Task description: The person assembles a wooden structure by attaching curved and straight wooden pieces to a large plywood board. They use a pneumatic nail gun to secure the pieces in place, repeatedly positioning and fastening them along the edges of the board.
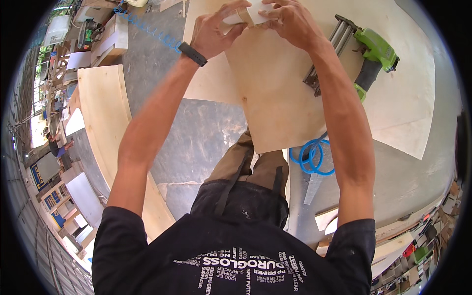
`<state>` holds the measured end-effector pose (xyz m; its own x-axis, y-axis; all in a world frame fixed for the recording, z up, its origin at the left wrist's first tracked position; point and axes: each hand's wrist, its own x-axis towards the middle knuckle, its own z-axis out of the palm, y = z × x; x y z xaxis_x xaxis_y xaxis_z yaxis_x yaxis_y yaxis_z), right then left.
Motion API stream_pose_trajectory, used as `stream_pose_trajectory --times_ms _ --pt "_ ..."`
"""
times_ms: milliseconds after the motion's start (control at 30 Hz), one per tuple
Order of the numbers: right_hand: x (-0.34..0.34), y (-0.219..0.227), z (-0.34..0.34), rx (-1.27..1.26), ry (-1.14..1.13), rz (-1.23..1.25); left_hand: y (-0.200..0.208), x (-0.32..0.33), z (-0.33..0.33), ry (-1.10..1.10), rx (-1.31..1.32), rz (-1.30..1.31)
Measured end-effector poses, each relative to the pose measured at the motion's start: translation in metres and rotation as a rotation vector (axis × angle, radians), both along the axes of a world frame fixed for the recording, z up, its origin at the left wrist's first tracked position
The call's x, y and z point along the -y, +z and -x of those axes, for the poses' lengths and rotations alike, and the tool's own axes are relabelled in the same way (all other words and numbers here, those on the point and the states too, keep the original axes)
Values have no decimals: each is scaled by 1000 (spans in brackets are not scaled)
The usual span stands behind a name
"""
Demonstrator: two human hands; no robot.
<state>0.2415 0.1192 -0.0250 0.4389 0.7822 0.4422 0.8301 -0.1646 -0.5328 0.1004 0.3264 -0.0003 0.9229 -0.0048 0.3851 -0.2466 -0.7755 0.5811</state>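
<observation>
Both my arms reach to the top of the head view, over a large pale plywood sheet (280, 93). My left hand (216, 30), with a dark band on its wrist, is closed around a small light wooden piece (244, 15). My right hand (290, 22) pinches a white flat piece (257, 12) that meets the wooden piece between my hands. The upper ends of both pieces run out of the picture, so their full shape is hidden. Right of my right forearm lies a green and black nail gun (376, 51) on the sheets.
A coiled blue air hose (310, 156) lies beside the plywood's near edge, and another blue hose (152, 30) crosses the floor upper left. A long wooden board (105, 113) stands at left. Further left, a person (58, 147) is among shelves and panels.
</observation>
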Motion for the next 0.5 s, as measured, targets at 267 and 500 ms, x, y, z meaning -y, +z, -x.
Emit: stream_pose_trajectory --times_ms 267,500 --pt "-1 -11 -3 -12 29 -127 -8 -2 -6 -50 170 -9" --pt "-5 -12 -9 -23 1 -98 4 -4 -3 44 -67 -56"
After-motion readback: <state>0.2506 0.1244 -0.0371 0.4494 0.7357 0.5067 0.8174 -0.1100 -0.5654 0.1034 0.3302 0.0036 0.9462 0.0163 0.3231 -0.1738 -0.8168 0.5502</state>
